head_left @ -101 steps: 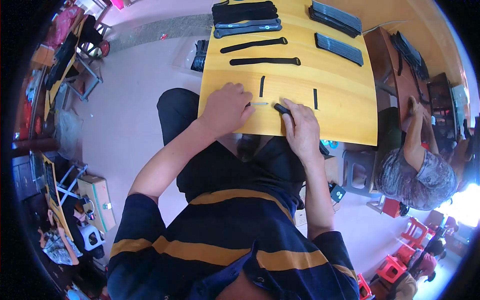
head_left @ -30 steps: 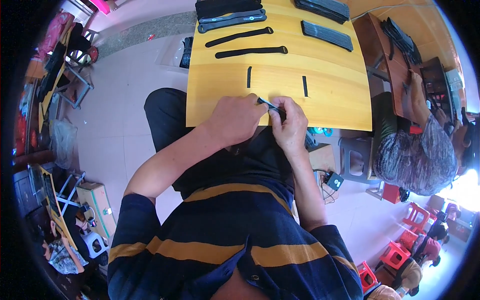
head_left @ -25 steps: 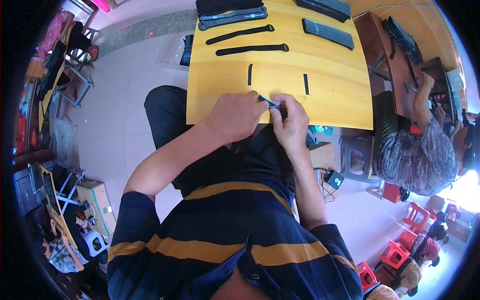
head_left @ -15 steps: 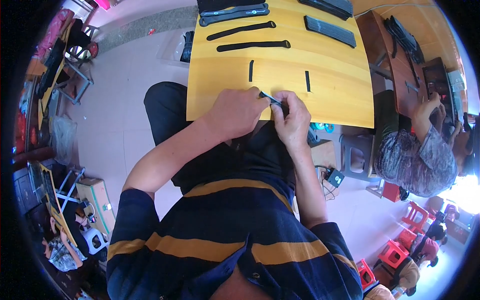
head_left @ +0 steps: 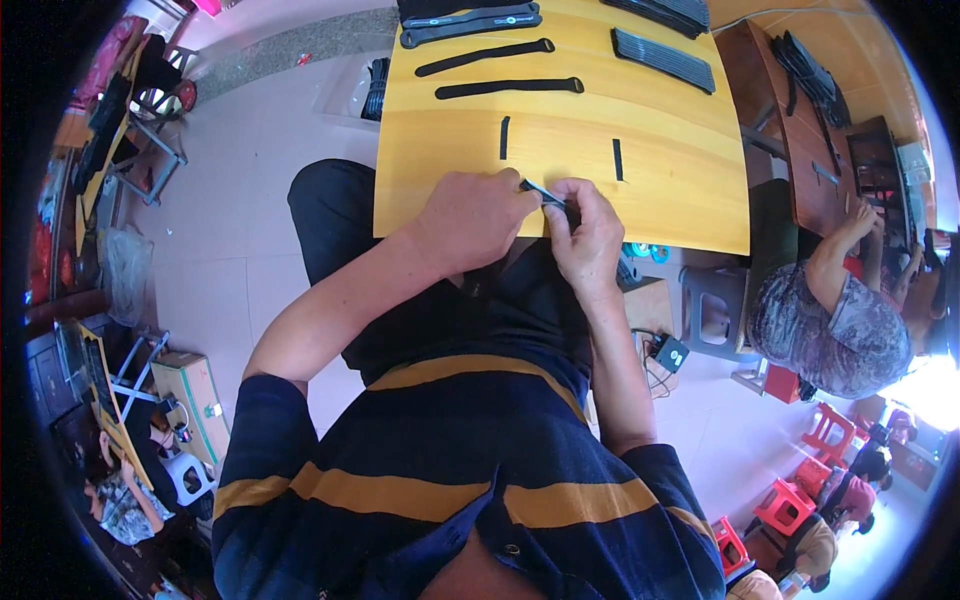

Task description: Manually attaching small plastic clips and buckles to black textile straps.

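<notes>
Near the front edge of the yellow table (head_left: 690, 215), my left hand (head_left: 478, 215) and my right hand (head_left: 588, 235) pinch a dark strap (head_left: 543, 193) between them. A pale edge shows along it; its ends are hidden by my fingers. Beyond my hands, two short black strips (head_left: 505, 138) lie apart on the tabletop. Farther off are a black hook-and-loop strap (head_left: 510, 88) with a loop at its right end and a second such strap (head_left: 485, 57) behind it, slightly slanted.
Dark straps with light printing (head_left: 470, 25) lie at the table's far left. A stack of grey-black straps (head_left: 664, 60) sits at the far right, another pile (head_left: 660, 12) behind it. To the right a co-worker (head_left: 835, 315) sits at a brown table (head_left: 790, 130). A grey stool (head_left: 712, 310) stands between.
My hands stay almost in place, still pinching the dark strap. The co-worker's arm on the right has shifted slightly.
</notes>
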`<state>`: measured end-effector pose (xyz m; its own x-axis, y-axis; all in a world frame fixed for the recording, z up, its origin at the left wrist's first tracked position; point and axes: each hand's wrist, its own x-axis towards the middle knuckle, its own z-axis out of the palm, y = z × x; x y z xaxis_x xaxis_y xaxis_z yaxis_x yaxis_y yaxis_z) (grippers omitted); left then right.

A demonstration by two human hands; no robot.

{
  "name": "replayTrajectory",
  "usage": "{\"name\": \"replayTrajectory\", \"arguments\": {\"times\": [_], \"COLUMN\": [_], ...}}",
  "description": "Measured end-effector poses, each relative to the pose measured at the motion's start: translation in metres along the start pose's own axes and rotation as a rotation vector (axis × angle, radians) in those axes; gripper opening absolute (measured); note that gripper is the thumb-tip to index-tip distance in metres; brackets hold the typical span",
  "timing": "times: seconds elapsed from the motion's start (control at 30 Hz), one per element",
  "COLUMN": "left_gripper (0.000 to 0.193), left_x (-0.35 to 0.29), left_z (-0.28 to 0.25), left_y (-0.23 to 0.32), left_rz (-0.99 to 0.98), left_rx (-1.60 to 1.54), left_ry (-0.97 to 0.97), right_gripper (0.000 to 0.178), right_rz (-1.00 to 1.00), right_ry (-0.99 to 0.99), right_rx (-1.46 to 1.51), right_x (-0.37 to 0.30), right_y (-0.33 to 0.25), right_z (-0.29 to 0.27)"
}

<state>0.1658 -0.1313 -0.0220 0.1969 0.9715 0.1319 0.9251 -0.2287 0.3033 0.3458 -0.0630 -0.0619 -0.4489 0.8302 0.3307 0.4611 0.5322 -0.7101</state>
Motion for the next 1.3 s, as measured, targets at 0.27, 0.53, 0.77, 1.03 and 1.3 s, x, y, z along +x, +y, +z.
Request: {"name": "replayTrajectory", "arguments": {"times": [0.27,0.53,0.77,1.03,1.3], "left_gripper": [0.023,0.022,0.022,0.018,0.014], "left_x": [0.005,0.008,0.006,0.013,0.039], "left_z": [-0.005,-0.006,-0.005,-0.010,-0.022], "left_y": [-0.003,-0.005,-0.007,-0.006,-0.012], "left_rz": [0.027,0.045,0.046,0.064,0.116], "left_rx": [0.025,0.050,0.031,0.050,0.130], "left_ry": [-0.030,-0.044,-0.033,-0.036,-0.239], "right_gripper": [0.024,0.024,0.023,0.023,0.020], "right_rz": [-0.013,-0.002,0.003,-0.026,-0.049], "right_ry": [0.005,-0.003,-0.010,-0.008,0.015], "right_rx": [-0.012,-0.002,-0.005,-0.035,-0.019], "right_x": [0.001,0.000,0.000,0.000,-0.002], "right_y": [0.000,0.000,0.000,0.001,0.002], "right_z": [-0.001,-0.001,-0.001,-0.001,0.000]}}
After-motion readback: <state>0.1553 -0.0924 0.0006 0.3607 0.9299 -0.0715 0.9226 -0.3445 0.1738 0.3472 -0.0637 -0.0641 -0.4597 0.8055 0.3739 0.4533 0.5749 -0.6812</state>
